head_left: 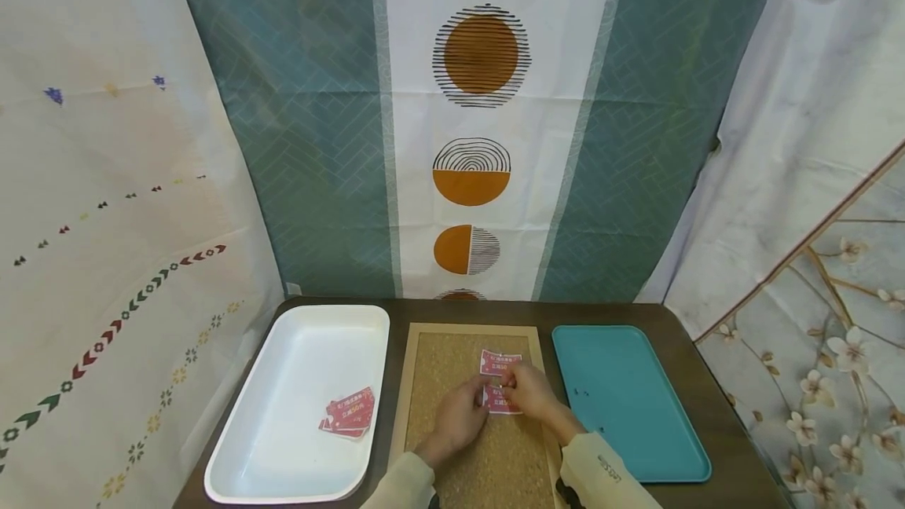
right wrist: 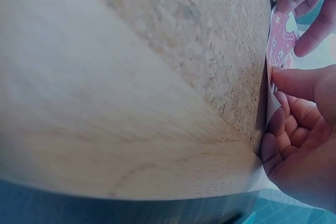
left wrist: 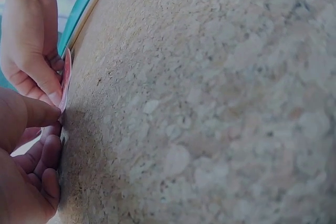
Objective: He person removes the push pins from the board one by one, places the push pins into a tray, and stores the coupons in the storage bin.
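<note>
Two red-and-white printed coupons lie one above the other on a wood-framed cork board (head_left: pixel 459 352). The upper coupon (head_left: pixel 495 362) is flat near the board's top right. My left hand (head_left: pixel 459 415) grips the left edge of the lower coupon (head_left: pixel 503 402) between thumb and finger. At that coupon's upper right, my right hand (head_left: pixel 532 393) pinches its edge with thumb and forefinger, other fingers curled beneath. In the right wrist view the coupon (right wrist: pixel 282 38) stretches between both hands, one end bent up. Whether a small pin sits under the right fingertips I cannot tell.
To the left a white tray (head_left: pixel 283 415) holds a small overlapping pile of similar coupons (head_left: pixel 349 411). A teal tray (head_left: pixel 636 399) on the right has several tiny dark bits on it. All stand on a dark brown table (head_left: pixel 728 446), with curtains around it.
</note>
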Tool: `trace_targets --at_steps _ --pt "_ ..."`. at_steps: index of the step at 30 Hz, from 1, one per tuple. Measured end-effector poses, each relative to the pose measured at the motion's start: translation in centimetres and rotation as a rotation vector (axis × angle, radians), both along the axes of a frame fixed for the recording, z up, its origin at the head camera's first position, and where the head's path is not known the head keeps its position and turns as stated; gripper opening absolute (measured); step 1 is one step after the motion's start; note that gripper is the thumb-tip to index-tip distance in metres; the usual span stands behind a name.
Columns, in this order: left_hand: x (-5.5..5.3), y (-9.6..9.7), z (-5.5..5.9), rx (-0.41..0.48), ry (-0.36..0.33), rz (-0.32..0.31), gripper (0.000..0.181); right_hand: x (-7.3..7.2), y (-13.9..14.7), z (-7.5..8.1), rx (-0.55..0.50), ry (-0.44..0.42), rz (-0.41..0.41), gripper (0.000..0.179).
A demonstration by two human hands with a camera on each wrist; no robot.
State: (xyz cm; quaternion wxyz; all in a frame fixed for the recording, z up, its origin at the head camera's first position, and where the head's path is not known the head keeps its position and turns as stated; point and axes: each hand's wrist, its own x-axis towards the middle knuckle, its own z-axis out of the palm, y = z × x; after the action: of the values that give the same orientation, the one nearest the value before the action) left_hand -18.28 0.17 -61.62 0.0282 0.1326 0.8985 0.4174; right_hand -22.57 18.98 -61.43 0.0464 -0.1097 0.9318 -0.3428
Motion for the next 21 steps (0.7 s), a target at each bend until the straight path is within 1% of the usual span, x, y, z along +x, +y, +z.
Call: trace_targets --at_steps 3,6,10,14,21 --pt "-0.11 -0.01 -0.29 0.034 -0.011 0.007 0.043 -0.04 -0.07 -0.02 -0.013 -0.013 -0.011 0.012" --pt "-0.24 0.01 -0.59 0.046 -0.021 0.009 0.043 -0.02 -0.13 0.04 -0.024 -0.023 -0.011 0.013" --pt "-0.54 0.03 -0.71 0.055 -0.011 -0.001 0.043 -0.04 -0.17 0.37 -0.025 -0.031 -0.010 0.013" --pt "-0.52 0.02 -0.74 0.061 -0.012 -0.005 0.043 0.07 -0.26 0.48 -0.021 -0.037 -0.018 0.014" --pt "-0.43 -0.03 -0.64 0.067 -0.037 0.003 0.042 0.02 -0.32 0.36 -0.018 -0.044 -0.027 0.014"
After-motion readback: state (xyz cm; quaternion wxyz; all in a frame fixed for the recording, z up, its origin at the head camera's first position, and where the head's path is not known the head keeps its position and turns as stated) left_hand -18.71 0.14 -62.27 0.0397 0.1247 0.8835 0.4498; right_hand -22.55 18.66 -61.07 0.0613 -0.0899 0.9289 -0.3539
